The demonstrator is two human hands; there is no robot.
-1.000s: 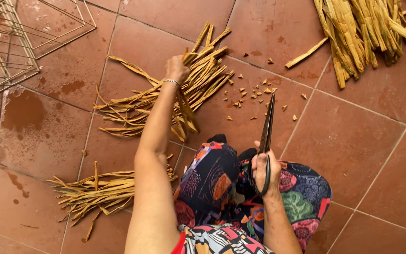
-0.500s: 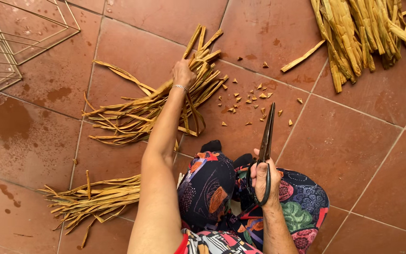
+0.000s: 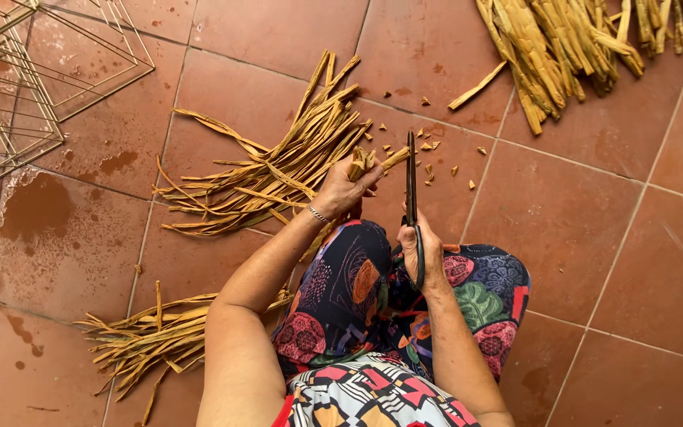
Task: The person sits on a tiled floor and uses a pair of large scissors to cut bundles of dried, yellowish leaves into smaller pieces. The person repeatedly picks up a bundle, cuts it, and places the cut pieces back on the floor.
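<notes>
My left hand (image 3: 344,188) grips a few tan dried plant strips (image 3: 371,160), with their ends poking out toward the scissors. It sits at the near end of a fanned pile of the same strips (image 3: 270,170) on the tile floor. My right hand (image 3: 424,253) holds long black scissors (image 3: 411,178), blades pointing away from me and nearly closed, just right of the held strips. Both hands are above my knees, which are covered in colourful patterned cloth (image 3: 373,292).
A second bundle of strips (image 3: 148,340) lies at my left side. A heap of thicker strips (image 3: 571,39) is at the far right. Small cut bits (image 3: 436,146) dot the floor ahead. Gold wire frames (image 3: 17,87) rest at the far left.
My left hand has pulled back from the far part of the fanned pile toward my knees, now holding a few strips. The scissors have stayed by my right knee.
</notes>
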